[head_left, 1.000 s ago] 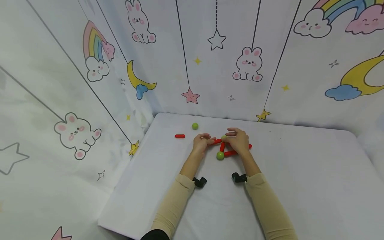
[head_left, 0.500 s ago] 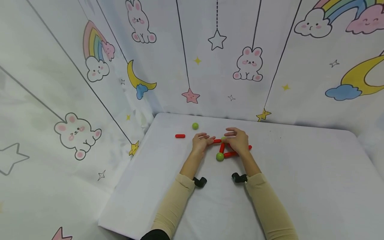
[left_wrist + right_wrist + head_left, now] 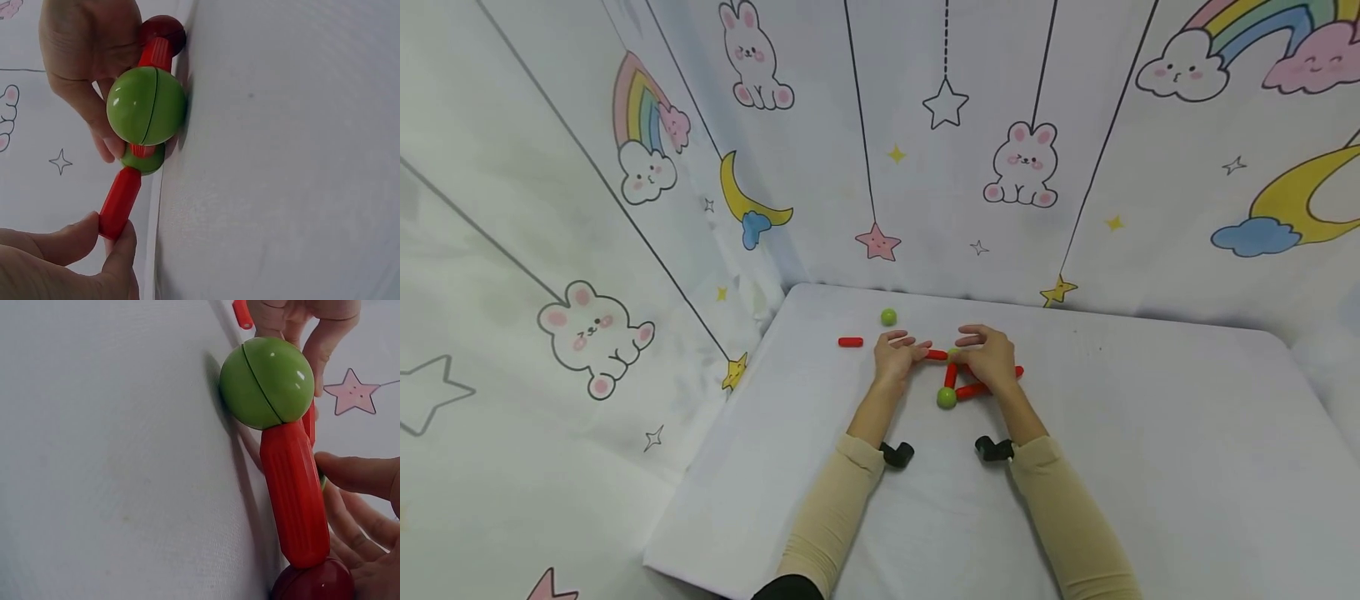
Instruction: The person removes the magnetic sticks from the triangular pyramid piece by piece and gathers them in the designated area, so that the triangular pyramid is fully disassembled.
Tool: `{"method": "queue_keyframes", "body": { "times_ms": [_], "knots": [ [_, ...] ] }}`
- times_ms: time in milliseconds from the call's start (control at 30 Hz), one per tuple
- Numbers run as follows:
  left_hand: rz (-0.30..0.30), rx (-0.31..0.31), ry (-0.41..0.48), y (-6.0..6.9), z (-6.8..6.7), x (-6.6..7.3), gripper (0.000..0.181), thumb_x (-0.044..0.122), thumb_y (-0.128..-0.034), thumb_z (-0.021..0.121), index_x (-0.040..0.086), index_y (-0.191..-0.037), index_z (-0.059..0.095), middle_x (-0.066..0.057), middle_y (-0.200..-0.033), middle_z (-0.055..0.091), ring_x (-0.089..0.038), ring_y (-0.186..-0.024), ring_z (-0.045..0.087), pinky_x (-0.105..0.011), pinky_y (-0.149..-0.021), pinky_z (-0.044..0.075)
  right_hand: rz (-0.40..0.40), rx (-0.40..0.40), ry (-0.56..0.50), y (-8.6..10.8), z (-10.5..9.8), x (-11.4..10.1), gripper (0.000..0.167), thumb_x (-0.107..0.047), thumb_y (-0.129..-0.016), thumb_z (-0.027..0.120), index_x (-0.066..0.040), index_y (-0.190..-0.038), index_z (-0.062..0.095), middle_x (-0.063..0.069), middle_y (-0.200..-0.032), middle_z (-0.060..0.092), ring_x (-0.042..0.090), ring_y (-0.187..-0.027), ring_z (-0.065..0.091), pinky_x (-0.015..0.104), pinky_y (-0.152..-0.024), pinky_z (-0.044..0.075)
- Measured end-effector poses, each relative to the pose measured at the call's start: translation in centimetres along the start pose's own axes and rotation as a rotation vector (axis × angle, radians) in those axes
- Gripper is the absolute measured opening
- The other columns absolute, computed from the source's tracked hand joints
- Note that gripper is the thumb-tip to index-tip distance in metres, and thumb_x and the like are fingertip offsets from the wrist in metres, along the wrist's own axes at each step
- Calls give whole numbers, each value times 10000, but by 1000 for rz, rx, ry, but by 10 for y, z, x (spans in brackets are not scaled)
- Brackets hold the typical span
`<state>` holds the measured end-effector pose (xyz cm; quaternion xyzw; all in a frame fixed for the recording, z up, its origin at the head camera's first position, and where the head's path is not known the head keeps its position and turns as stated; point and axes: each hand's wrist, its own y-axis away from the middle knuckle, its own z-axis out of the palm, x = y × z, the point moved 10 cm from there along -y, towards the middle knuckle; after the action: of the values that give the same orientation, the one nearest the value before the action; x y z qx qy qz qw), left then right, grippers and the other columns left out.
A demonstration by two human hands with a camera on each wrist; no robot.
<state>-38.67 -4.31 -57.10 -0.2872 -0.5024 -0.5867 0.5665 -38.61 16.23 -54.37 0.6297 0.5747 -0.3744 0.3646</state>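
My left hand (image 3: pixel 895 360) pinches the end of a red rod (image 3: pixel 120 203) between thumb and fingers; the rod's far end meets a green ball (image 3: pixel 144 159). My right hand (image 3: pixel 990 358) has its thumb and fingers around that same ball, which the right wrist view mostly hides. A short red rod (image 3: pixel 951 376) runs from it to a nearer green ball (image 3: pixel 947 397). From the nearer ball a longer red rod (image 3: pixel 295 495) leads to a dark red ball (image 3: pixel 314 582), which the head view hides behind my right hand.
On the white table (image 3: pixel 760 467), a loose green ball (image 3: pixel 889 317) and a loose red rod (image 3: pixel 851 342) lie to the left, beyond my left hand. A patterned curtain (image 3: pixel 820 167) hangs behind the table's far edge.
Both hands and the joined rods and balls have shifted slightly left, and the nearer green ball has come a little closer. The grips look the same.
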Motion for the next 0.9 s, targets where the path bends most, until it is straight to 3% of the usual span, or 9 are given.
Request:
{"method": "queue_keyframes", "body": {
  "times_ms": [233, 433, 633, 900],
  "knots": [
    [13, 18, -15, -3, -7, 1, 646, -179, -860, 722, -101, -1438, 447, -330, -1351, 551, -348, -1009, 761, -293, -805, 632, -23, -9, 3, 3, 5, -5, 503, -125, -856, 836, -93, -1338, 694, 118, -1150, 770, 335, -1216, 600, 516, -1025, 477],
    [-4, 30, -18, -4, -11, 2, 607, -177, -860, 729, -92, -1407, 480, -308, -1343, 561, -341, -1031, 756, -306, -830, 629, -32, 2, 8, 3, 8, -6, 480, -137, -846, 852, -96, -1303, 712, 111, -1131, 774, 327, -1180, 619, 500, -994, 496],
    [-10, 34, -15, -3, -13, 4, 609, -207, -848, 716, -105, -1402, 483, -323, -1356, 533, -376, -1045, 747, -340, -875, 622, -54, 15, 35, 2, 8, -8, 480, -130, -815, 883, -94, -1268, 729, 107, -1099, 783, 325, -1283, 560, 534, -1117, 392],
    [-11, 22, -20, -4, -14, 4, 602, -198, -853, 716, -99, -1405, 495, -316, -1356, 534, -355, -1025, 755, -320, -861, 623, -56, 17, 44, 4, 8, -7, 454, -148, -824, 880, -86, -1252, 741, 102, -1071, 784, 320, -1240, 558, 529, -1045, 431]
  ]
}}
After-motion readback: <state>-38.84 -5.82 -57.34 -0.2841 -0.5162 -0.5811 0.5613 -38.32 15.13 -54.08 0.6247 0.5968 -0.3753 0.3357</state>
